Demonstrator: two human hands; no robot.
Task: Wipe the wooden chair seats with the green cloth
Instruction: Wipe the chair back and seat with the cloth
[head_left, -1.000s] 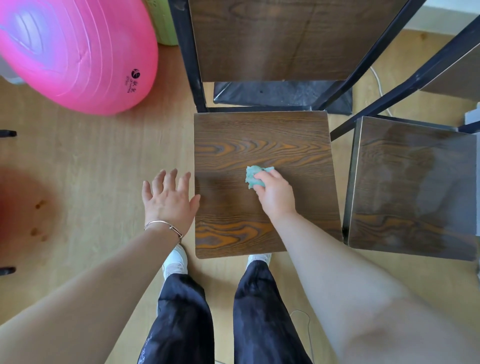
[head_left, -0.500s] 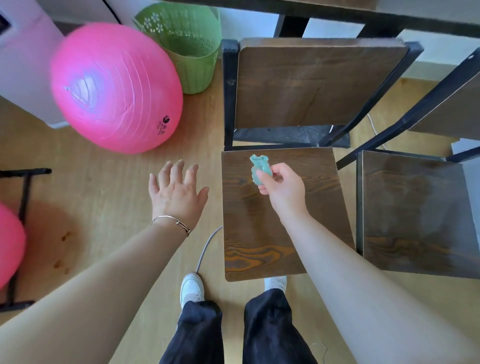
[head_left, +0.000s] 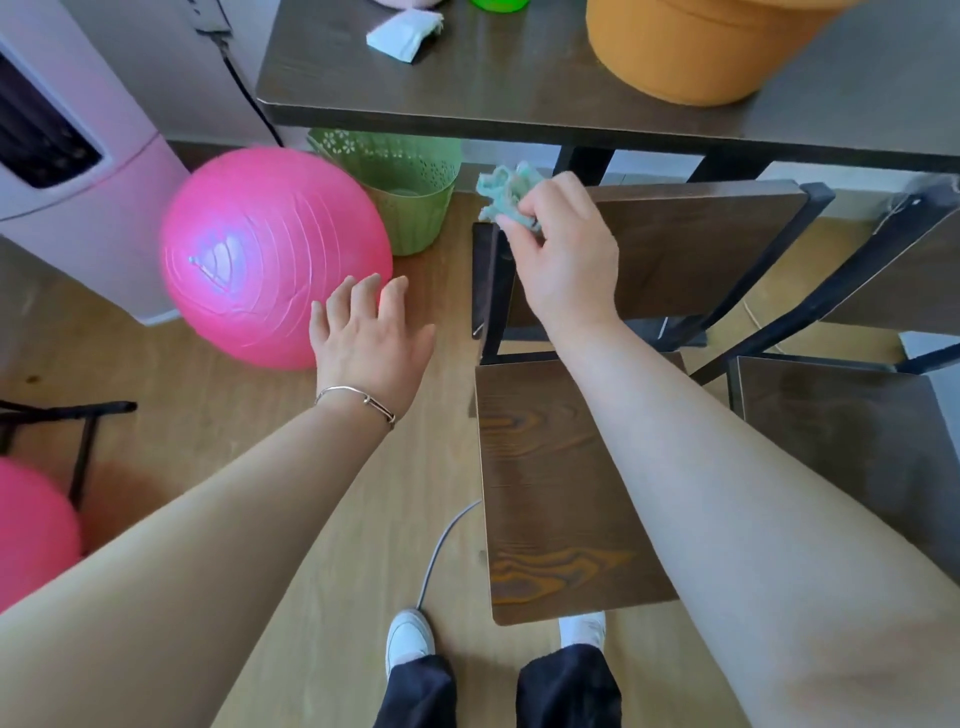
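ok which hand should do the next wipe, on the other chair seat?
Right. The right hand already pinches the green cloth and is on the side of the other chair seat. The left hand is empty, spread open over the floor.

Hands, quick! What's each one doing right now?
Left hand: open, fingers spread, holding nothing, over the floor.
Right hand: closed on the cloth, lifted above the chair seat.
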